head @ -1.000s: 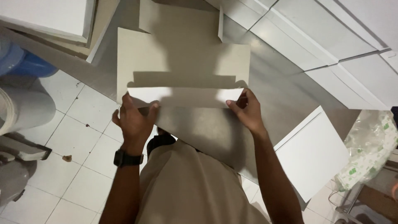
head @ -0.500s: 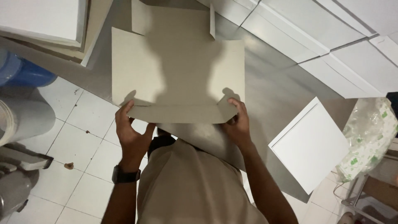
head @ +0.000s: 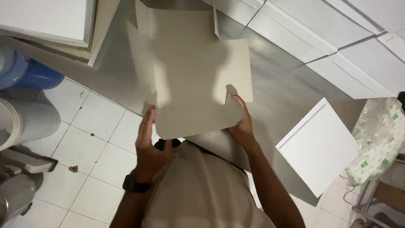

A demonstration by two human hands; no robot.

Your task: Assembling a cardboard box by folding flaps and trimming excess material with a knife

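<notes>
A flat grey cardboard box blank [head: 190,71] with flaps lies on the metal table [head: 278,88] in front of me. Its near flap [head: 196,120] is folded up towards me. My left hand [head: 147,143] presses flat against the flap's left end, fingers straight. My right hand [head: 240,120] grips the flap's right end, thumb over the edge. A dark watch sits on my left wrist.
Stacks of white flat boxes [head: 337,38] lie at the back right, another stack [head: 46,21] at the back left. A folded white box [head: 322,145] rests at the table's right edge. A blue container [head: 29,74] and a plastic bag [head: 377,139] stand beside the table.
The blank has slid away from me and tilted. The near flap has been folded up, and my left hand went from gripping its edge to pressing flat on it.
</notes>
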